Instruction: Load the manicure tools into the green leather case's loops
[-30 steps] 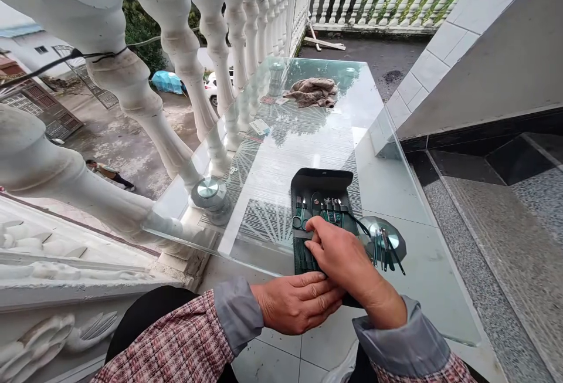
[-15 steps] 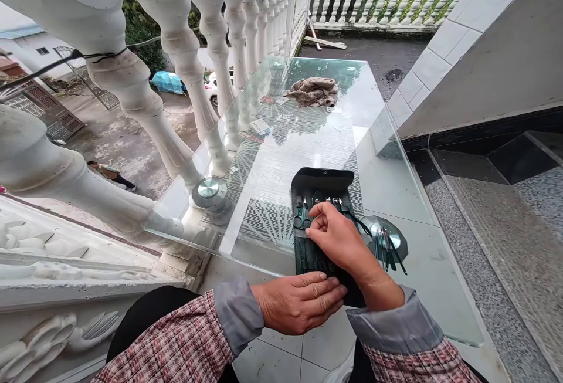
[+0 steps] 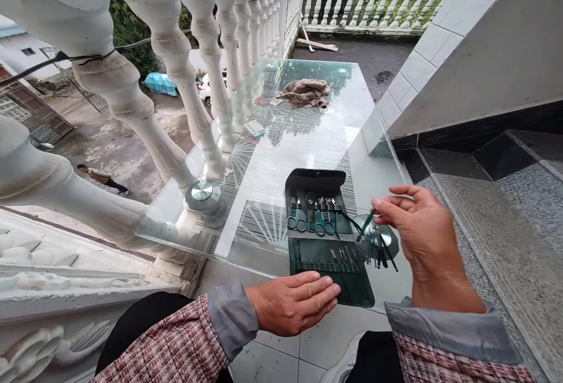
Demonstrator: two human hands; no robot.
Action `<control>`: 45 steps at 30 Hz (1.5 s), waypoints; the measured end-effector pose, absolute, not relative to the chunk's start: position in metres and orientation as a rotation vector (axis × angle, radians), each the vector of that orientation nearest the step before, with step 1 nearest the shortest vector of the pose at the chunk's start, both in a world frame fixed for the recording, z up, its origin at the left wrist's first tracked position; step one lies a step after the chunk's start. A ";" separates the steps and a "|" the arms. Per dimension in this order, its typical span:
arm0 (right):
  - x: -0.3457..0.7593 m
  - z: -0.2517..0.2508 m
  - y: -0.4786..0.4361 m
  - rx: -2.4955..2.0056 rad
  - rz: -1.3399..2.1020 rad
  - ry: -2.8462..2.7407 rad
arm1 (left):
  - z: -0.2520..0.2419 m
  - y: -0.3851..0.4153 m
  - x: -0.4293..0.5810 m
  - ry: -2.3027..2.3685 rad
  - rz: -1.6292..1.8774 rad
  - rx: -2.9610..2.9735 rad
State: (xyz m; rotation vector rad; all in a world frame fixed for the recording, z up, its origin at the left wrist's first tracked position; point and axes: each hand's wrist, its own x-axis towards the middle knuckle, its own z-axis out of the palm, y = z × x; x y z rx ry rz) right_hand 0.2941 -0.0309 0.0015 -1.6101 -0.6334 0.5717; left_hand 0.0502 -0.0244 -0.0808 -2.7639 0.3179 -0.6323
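Note:
A dark green manicure case (image 3: pixel 325 236) lies unfolded on the glass table, its upper flap raised. Two pairs of small scissors (image 3: pixel 324 228), nail clippers (image 3: pixel 326 210) and other small tools sit under its bands, and several tips show in the lower pocket row. My left hand (image 3: pixel 294 302) rests flat with fingers extended on the case's lower edge. To the right of the case, my right hand (image 3: pixel 417 224) pinches a slim dark green tool (image 3: pixel 366 224), whose exact kind I cannot make out. Below it, several slim green-handled tools (image 3: pixel 380 247) lie on the glass over a round metal table support.
The glass table (image 3: pixel 303 154) stretches ahead, with a brown cloth (image 3: pixel 305 93) and a small card (image 3: pixel 254 128) farther off. White balusters (image 3: pixel 152 119) line the left side. Stone steps (image 3: pixel 479 213) rise at the right. A person (image 3: pixel 103 178) is down in the yard.
My right hand has moved right, from above the scissors to beside the case, with a slim green tool between its fingers. My left hand stays on the lower edge. The view has shifted slightly.

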 end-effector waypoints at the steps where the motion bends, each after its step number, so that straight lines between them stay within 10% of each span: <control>1: 0.302 -0.001 -0.035 -1.667 0.570 -0.642 | -0.081 -0.024 0.050 0.320 -0.646 -2.762; 27: 0.196 -0.017 -0.031 -2.031 0.489 -1.926 | -0.082 -0.023 0.054 0.367 -0.645 -2.793; 45: 0.267 -0.013 -0.027 -1.903 0.304 -0.945 | -0.075 -0.026 0.050 0.269 -0.684 -2.735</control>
